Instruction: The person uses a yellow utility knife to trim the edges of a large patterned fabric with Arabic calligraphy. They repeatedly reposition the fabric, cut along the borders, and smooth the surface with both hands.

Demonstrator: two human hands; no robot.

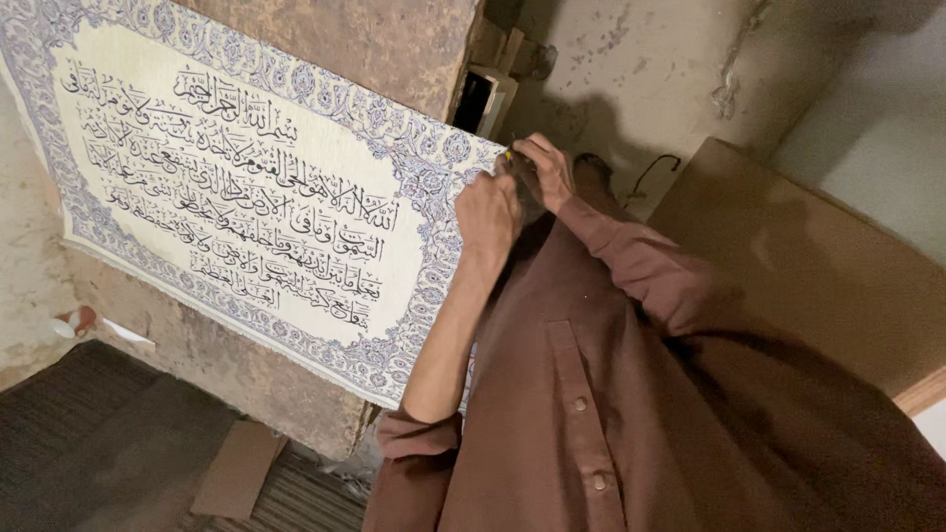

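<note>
Both hands meet at the near edge of a woven wall hanging (246, 187). Left hand (490, 215) is curled into a fist, gripping the patterned blue border where the cloth ends. Right hand (547, 169) has its fingers pinched on a small yellow-tipped object (508, 154) at the same edge; what it is cannot be told. Cream cloth with dark script spreads away across a rough stone slab (296, 394). Beside the hands lies a brown board (808, 266), and open plaster wall (631, 69) beyond.
</note>
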